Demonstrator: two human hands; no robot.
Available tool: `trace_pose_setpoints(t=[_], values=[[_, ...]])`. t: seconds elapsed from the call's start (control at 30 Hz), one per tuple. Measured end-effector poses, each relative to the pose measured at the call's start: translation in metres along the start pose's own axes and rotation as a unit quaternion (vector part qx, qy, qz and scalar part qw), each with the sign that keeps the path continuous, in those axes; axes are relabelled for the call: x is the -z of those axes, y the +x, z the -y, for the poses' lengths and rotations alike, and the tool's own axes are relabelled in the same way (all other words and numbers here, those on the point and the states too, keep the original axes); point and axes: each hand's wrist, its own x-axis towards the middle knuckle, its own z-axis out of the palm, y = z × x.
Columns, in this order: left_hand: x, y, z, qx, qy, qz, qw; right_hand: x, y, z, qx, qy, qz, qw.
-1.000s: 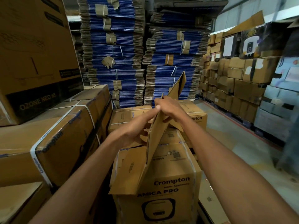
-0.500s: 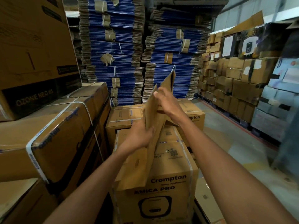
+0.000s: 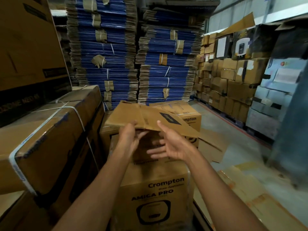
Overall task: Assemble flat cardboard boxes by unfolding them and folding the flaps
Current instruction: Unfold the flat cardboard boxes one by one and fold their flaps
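Observation:
A flat brown cardboard box [image 3: 146, 116] with a black printed mark lies nearly level in the air above a sealed Crompton carton [image 3: 156, 185]. My left hand [image 3: 130, 138] grips its near edge, thumb on top and fingers underneath. My right hand [image 3: 171, 145] is just to the right, palm turned left and fingers spread below the panel, with only the thumb tip touching the edge. Lower flaps [image 3: 210, 147] of the box hang down to the right.
Strapped Crompton cartons [image 3: 46, 139] sit close on my left. Tall bundled stacks of blue flat boxes [image 3: 106, 52] rise behind. A second Crompton carton [image 3: 188, 114] stands beyond. Stacked brown cartons [image 3: 230, 80] line the right wall. Flattened cardboard [image 3: 246, 189] lies on the floor.
The flat box has swung from standing upright on edge to lying nearly level. Both hands dropped to its near edge, and my right hand has spread its fingers.

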Motion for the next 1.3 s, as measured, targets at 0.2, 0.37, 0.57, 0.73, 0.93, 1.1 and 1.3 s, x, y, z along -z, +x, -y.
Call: trace_pose_setpoints(t=[0.2, 0.37, 0.57, 0.73, 0.93, 1.1, 1.3], values=[[0.043, -0.007, 0.043, 0.053, -0.126, -0.041, 0.99, 0.036, 0.029, -0.047, 0.092, 0.395, -0.134, 0.904], [0.059, -0.006, 0.055, 0.066, -0.126, -0.033, 0.989, 0.066, 0.038, -0.051, 0.094, 0.369, -0.216, 0.899], [0.058, -0.003, 0.065, 0.071, -0.1, -0.019, 0.992, 0.081, 0.039, -0.056, 0.12, 0.313, -0.263, 0.905], [0.043, -0.024, 0.091, 0.077, -0.102, -0.006, 0.992, 0.106, 0.011, -0.064, 0.156, 0.289, -0.284, 0.901], [0.005, -0.062, 0.142, 0.089, -0.1, 0.031, 0.991, 0.163, -0.044, -0.076, 0.192, 0.297, -0.305, 0.884], [-0.048, -0.109, 0.207, 0.109, -0.105, 0.047, 0.987, 0.235, -0.106, -0.09, 0.201, 0.306, -0.334, 0.869], [-0.092, -0.167, 0.303, 0.162, -0.084, 0.047, 0.982, 0.325, -0.178, -0.133, 0.182, 0.321, -0.371, 0.852]])
